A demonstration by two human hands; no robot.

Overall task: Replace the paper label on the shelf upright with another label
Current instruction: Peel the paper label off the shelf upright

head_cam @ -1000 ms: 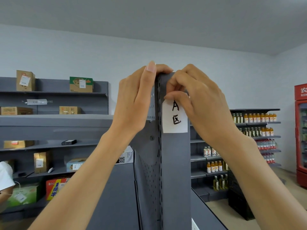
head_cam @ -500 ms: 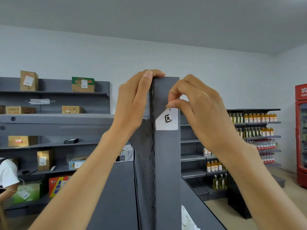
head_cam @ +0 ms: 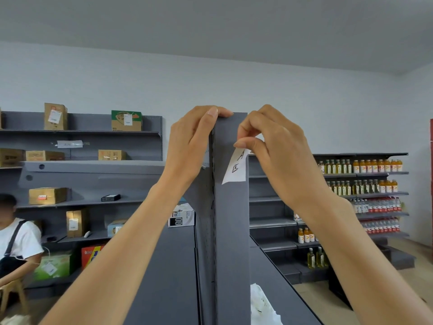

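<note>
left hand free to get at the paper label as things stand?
Probably yes, but it is occupied: the left hand grips the top of the shelf upright. The paper label hangs tilted on the upright's front face, pinched by the right hand. Nothing lies between them.

1. The grey shelf upright (head_cam: 230,231) stands in the middle foreground, with a row of slots down its left edge.
2. A white paper label (head_cam: 235,168) with handwritten characters sits on the upright's face near the top, tilted, its lower left corner lifted off the metal.
3. The left-hand wall shelves (head_cam: 82,202) carry cardboard boxes (head_cam: 48,195) and a green carton (head_cam: 126,120).
4. The right-hand shelves (head_cam: 365,194) hold rows of orange and yellow drink bottles (head_cam: 375,166), with water bottles below.
</note>
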